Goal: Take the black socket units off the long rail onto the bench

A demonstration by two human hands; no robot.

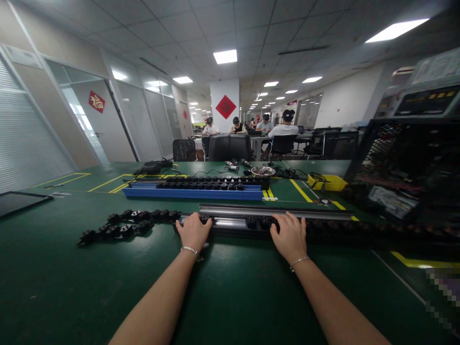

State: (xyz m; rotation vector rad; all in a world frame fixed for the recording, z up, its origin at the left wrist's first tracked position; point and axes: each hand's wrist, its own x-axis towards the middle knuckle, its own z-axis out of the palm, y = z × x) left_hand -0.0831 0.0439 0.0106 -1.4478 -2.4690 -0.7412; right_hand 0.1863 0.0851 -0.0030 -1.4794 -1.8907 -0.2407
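Observation:
A long black metal rail (pixel 228 224) with a shiny inner channel lies crosswise in front of me. Small black blocks, perhaps socket modules, sit in it, among them a black block (pixel 251 222) between my hands. My left hand (pixel 194 232) is closed over the rail's left end, its thumb beside another block. My right hand (pixel 290 235) bends over the rail further right, thumb against a black block (pixel 266 222). Both sets of fingertips are partly hidden behind the rail. Left of it, two rows of black blocks (pixel 122 232) lie on the green table (pixel 230 297).
Behind the rail lies another grey rail (pixel 287 212). Further back are a blue rail (pixel 194 192) carrying black blocks, a metal bowl (pixel 263 171), a yellow tray (pixel 328 182) and cables. An open computer case (pixel 391 167) stands at right. Several people sit at distant desks.

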